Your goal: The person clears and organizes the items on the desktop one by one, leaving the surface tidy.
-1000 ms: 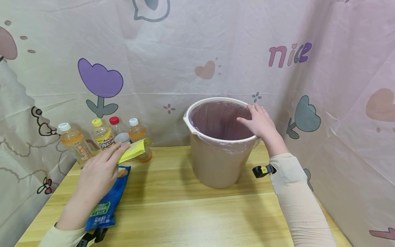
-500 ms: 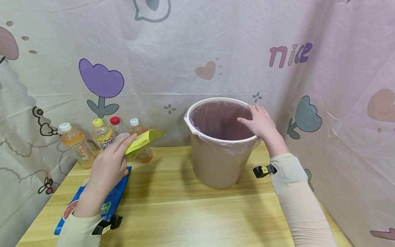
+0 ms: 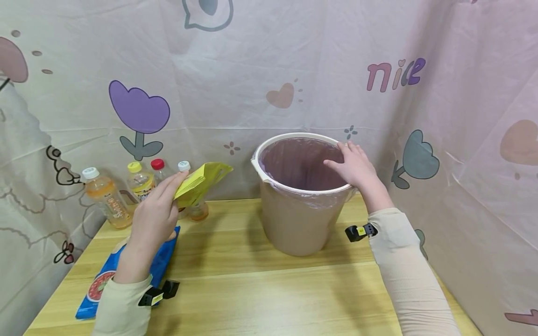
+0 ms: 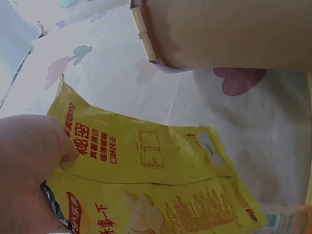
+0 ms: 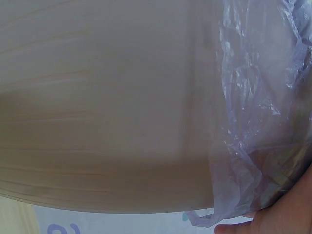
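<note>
In the head view my left hand (image 3: 153, 214) pinches a yellow potato chip bag (image 3: 201, 183) by one end, raised in front of the bottles. The left wrist view shows the bag's printed face (image 4: 151, 165), with the thumb (image 4: 53, 146) pressed on it. My right hand (image 3: 356, 165) holds the right rim of a beige trash bin (image 3: 300, 224), thumb towards the opening and fingers over the rim. A thin clear liner (image 5: 248, 122) folds over the bin's edge. Below the left hand a blue chip bag (image 3: 101, 289) lies on the table, partly hidden by the forearm.
Several drink bottles stand at the back left: an orange one with a white cap (image 3: 108, 198), a yellow-capped one (image 3: 140, 179), a red-capped one (image 3: 159, 169) and another white-capped one (image 3: 199, 212). A patterned cloth (image 3: 235, 84) hangs behind the wooden table (image 3: 252, 294).
My left hand has lifted the yellow chip bag and carried it to the right, uncovering more of the blue bag. The right hand stays on the bin rim.
</note>
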Motion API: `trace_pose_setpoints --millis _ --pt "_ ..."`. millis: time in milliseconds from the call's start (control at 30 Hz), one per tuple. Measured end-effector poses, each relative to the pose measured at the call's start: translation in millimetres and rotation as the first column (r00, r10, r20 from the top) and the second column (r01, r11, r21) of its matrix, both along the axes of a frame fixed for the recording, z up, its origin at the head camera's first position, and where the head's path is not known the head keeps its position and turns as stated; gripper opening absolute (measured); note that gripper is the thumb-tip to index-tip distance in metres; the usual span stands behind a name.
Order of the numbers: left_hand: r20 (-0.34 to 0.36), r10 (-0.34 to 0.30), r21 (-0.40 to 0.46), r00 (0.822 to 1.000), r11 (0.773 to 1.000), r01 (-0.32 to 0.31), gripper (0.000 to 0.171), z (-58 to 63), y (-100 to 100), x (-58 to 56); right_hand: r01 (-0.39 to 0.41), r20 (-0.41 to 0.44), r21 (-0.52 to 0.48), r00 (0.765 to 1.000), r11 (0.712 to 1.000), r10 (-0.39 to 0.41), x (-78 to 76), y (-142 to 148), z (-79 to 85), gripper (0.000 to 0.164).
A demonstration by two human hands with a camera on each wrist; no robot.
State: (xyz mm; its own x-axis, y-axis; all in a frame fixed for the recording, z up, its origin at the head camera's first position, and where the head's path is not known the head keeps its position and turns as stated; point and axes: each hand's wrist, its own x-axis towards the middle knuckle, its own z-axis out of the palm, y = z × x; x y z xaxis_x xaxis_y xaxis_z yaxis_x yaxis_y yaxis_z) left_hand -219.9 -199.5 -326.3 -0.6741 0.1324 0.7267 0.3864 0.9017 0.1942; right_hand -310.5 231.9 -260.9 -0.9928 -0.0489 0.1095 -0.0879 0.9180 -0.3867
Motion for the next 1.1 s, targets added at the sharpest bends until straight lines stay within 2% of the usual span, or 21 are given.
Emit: trace_pose_setpoints --millis 367,700,967,1100 --pt "-0.057 -0.01 0.058 0.998 0.998 0.013 0.057 9.4 4.8 -6.3 0.002 -0.001 0.004 1.0 1.0 -0.002 1.0 -0.7 0.3 0.08" --pt "-0.114 -0.044 0.098 0.992 0.994 0.056 0.055 25.2 10.7 -10.3 0.002 -0.004 0.01 1.0 1.0 -0.002 0.9 0.1 -0.2 0.081" --pt "-0.182 -0.085 0.128 0.98 0.986 0.11 0.054 38.1 17.6 -11.9 0.003 -0.005 0.014 1.0 1.0 -0.003 -0.1 -0.1 -0.5 0.081" --pt "-0.233 -0.105 0.096 0.967 0.987 0.131 0.05 43.6 22.8 -12.6 0.005 -0.006 0.015 1.0 1.0 -0.004 -0.1 -0.5 -0.1 0.08"
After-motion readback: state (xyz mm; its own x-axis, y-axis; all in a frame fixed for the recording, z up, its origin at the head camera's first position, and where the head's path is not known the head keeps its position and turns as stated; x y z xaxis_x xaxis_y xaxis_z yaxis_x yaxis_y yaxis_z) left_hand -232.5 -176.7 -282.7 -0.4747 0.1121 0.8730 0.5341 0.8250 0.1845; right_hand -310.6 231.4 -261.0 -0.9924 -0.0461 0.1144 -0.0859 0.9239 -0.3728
